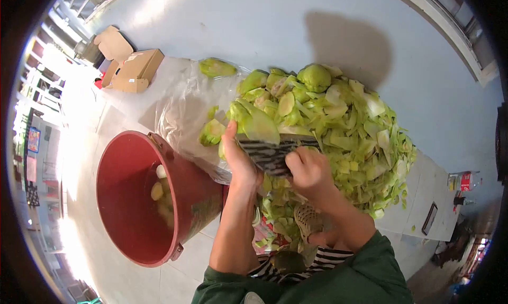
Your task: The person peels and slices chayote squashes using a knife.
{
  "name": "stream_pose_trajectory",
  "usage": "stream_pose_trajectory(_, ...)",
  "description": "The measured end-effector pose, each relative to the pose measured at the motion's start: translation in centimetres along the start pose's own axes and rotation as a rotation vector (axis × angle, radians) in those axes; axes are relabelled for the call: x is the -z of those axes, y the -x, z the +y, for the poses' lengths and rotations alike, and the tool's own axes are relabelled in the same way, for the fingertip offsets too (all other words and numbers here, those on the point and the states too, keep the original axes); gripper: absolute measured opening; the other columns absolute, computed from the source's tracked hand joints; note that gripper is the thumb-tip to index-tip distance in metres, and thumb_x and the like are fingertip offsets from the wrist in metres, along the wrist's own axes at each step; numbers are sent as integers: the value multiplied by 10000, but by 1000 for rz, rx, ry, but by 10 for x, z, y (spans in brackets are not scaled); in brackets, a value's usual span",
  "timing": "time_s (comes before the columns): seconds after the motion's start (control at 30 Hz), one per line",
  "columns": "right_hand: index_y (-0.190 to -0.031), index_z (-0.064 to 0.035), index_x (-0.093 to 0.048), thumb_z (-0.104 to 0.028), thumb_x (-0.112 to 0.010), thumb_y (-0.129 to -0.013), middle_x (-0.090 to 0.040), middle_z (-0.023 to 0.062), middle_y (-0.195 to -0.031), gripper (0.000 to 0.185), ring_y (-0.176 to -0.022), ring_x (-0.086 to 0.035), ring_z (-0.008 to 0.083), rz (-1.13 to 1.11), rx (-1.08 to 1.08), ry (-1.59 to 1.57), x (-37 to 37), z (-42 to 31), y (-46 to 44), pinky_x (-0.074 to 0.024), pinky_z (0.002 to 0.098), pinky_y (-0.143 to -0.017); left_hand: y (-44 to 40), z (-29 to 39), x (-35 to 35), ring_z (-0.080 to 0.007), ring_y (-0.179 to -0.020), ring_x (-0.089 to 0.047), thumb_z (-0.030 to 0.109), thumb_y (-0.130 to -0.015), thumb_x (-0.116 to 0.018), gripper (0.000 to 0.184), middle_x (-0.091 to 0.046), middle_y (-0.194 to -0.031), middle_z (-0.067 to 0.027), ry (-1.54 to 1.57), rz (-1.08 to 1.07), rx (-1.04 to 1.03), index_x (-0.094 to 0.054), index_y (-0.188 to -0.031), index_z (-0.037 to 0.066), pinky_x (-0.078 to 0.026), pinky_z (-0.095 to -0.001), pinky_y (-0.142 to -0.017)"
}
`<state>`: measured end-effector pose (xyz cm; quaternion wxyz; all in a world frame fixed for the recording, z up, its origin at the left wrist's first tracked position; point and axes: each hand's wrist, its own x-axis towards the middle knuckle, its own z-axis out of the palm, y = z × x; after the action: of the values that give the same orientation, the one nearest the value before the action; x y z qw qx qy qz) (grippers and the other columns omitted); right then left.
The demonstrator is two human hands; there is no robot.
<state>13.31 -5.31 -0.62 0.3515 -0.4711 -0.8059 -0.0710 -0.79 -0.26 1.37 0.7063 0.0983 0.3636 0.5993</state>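
The left hand (pixel 239 164) grips a pale-green, smooth-skinned fruit or vegetable (pixel 255 123), its thumb on the near side and its other fingers mostly out of sight behind the thing and the wrist. That pale-green piece lies just beyond the left hand and to the left of the right hand (pixel 311 173), its lower part covered by a broad, dark blade with wavy pale stripes (pixel 271 155). The right hand is closed in a fist at the blade's right end; the handle cannot be made out, and the blade is blurred, so whether the stripes are a reflection or a pattern cannot be told, nor where its edge meets the flesh. Beyond and right of both hands spreads a heap of thin green-and-white peelings (pixel 365 145), with a rounder whole green fruit (pixel 316 78) on its far side; the near part is hidden by the forearms. To the left, a deep red plastic bucket (pixel 127 193) holds pale, peeled-looking pieces (pixel 157 191), some lost in shadow. Between the forearms, a pale woven-looking shoe (pixel 307 219) shows only partly.
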Motion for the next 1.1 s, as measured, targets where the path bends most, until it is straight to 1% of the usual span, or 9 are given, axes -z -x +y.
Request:
stream_pose_trajectory(0.2,-760,-87,-461,-123,-597,-718,-415,51,-623,147,-472,-505,217,-9,18,141,6,0,-2,-419,350,-408,5,8,-7,-227,-858,-622,518,-918,-440,514,-655,-978,-77,3,43,45,-588,-1104,62,-508,-390,-733)
stream_pose_trajectory(0.27,-840,-81,-461,-124,-583,-769,-457,71,-641,147,-506,-550,243,-24,-94,223,-3,13,-2,-441,379,-435,0,6,6,-212,-820,-633,520,-925,-420,518,-662,-979,-78,14,-183,81,-580,-1129,71,-510,-394,-598)
stream_pose_trajectory(0.3,-939,-78,-454,-97,-615,-791,-521,108,-683,219,-580,-605,295,-181,-302,113,-5,28,-4,-470,415,-482,9,3,2,-201,-798,-641,551,-921,-397,520,-650,-955,-51,-108,-119,51,-585,-1129,114,-506,-383,-502)
stream_pose_trajectory(0.4,-992,-73,-446,-69,-665,-787,-573,144,-742,300,-646,-632,342,-140,-377,183,7,47,-4,-490,435,-522,13,6,3,-214,-748,-639,546,-921,-389,523,-648,-934,-59,-30,-274,57,-577,-1139,110,-488,-371,-464)
stream_pose_trajectory(0.53,-969,-52,-464,-55,-673,-789,-576,147,-706,276,-633,-614,383,-43,-513,55,11,41,-12,-488,455,-543,6,12,-4,-254,-835,-648,546,-908,-388,568,-646,-998,-94,52,-173,102,-550,-1205,90,-517,-389,-575)
stream_pose_trajectory(0.63,-908,-36,-483,-47,-670,-768,-556,164,-676,234,-635,-596,407,9,-577,-69,31,34,-20,-471,465,-546,1,15,1,-297,-916,-638,530,-907,-388,577,-638,-1068,-110,105,-238,191,-549,-1215,70,-517,-429,-686)
stream_pose_trajectory(0.87,-816,-52,-487,-68,-701,-570,-478,119,-664,326,-555,-521,362,137,-48,-108,36,18,-11,-415,417,-475,-17,19,20,-372,-1019,-600,453,-903,-426,552,-596,-1191,-195,411,-273,175,-542,-1237,29,-498,-473,-822)
stream_pose_trajectory(0.93,-787,-61,-478,-114,-680,-511,-452,99,-671,346,-537,-494,311,180,91,-95,23,16,-8,-392,398,-449,-15,18,11,-357,-1000,-602,426,-901,-439,521,-609,-1157,-206,367,-61,96,-554,-1214,25,-502,-460,-842)
stream_pose_trajectory(1.1,-783,-52,-493,-87,-597,-589,-477,73,-662,223,-581,-562,209,101,225,-1,8,-2,-5,-477,303,-498,-33,7,36,-332,-945,-606,436,-894,-454,525,-626,-1078,-173,353,-167,18,-535,-1200,16,-516,-445,-792)
